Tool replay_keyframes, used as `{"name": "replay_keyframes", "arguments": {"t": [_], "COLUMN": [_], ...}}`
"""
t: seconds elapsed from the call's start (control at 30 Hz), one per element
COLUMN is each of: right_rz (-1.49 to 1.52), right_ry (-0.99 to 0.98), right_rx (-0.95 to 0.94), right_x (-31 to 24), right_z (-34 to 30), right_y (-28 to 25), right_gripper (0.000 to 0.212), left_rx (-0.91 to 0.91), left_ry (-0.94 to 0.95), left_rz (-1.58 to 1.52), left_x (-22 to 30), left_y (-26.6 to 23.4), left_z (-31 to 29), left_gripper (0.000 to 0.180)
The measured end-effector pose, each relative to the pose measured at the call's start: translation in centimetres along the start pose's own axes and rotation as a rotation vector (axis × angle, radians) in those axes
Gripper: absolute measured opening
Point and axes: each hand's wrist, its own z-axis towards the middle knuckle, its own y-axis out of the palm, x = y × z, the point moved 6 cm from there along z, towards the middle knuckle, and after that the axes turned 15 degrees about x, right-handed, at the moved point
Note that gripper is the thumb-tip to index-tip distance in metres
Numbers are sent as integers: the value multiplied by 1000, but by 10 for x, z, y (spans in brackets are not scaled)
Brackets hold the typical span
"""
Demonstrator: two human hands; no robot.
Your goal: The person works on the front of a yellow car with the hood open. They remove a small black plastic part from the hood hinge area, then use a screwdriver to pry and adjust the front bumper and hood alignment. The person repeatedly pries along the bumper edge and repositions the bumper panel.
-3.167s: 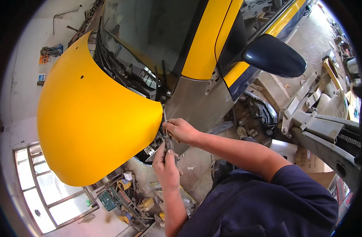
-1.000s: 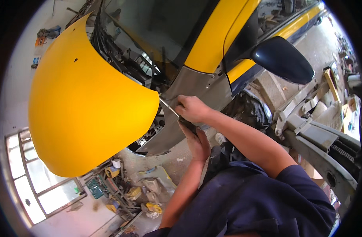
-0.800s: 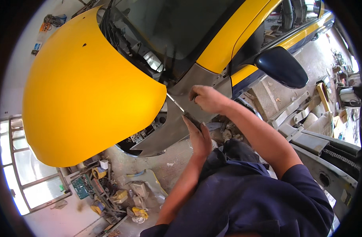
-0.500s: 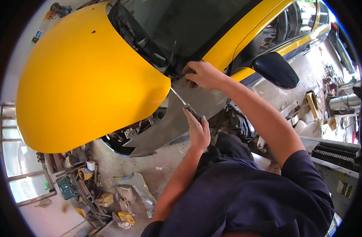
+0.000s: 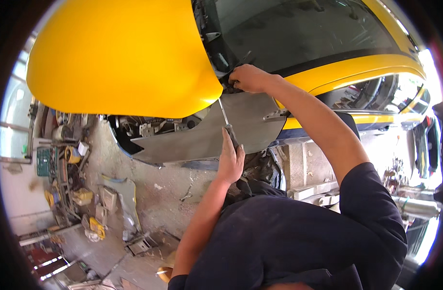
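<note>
My left hand (image 5: 230, 163) is closed around the dark handle of a screwdriver (image 5: 224, 112). The metal shaft points up to the rear corner of the yellow car hood (image 5: 129, 53), where its tip is lost from sight. Below the hood lies a bare grey fender panel (image 5: 187, 140). At the base of the windshield (image 5: 299, 36), my right hand (image 5: 253, 79) has its fingers curled downward by the fender's upper edge. Whatever those fingers pinch is hidden behind them.
Along the right runs the car's yellow side (image 5: 337, 67) with its door window. An uncovered headlight opening (image 5: 158, 126) shows under the hood's front edge. Loose parts and yellow tape rolls (image 5: 72, 154) lie at the left, near a removed curved panel (image 5: 127, 205) on the floor.
The view has turned, so the car appears rotated and more of the floor shows. My left hand still grips the screwdriver; my right hand stays by the windshield base.
</note>
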Motion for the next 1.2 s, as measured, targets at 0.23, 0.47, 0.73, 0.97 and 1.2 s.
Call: {"name": "replay_keyframes", "arguments": {"t": [0.23,0.47,0.73,0.97,1.2], "right_rz": [79,54,163,-13,-60], "right_ry": [172,184,202,350,278], "right_rx": [54,55,96,127,123], "right_x": [-9,-18,-17,-28,-31], "right_z": [0,-1,2,2,7], "right_y": [-8,-4,5,17,14], "right_gripper": [30,27,32,30,34], "left_rx": [25,32,78,88,106], "left_ry": [-52,-84,-78,-132,-155], "left_rz": [6,-24,-58,-94,-149], "left_x": [2,6,7,5,5], "left_y": [0,-2,-1,1,1], "left_z": [-3,-2,-2,-3,-3], "left_gripper": [84,85,84,85,85]}}
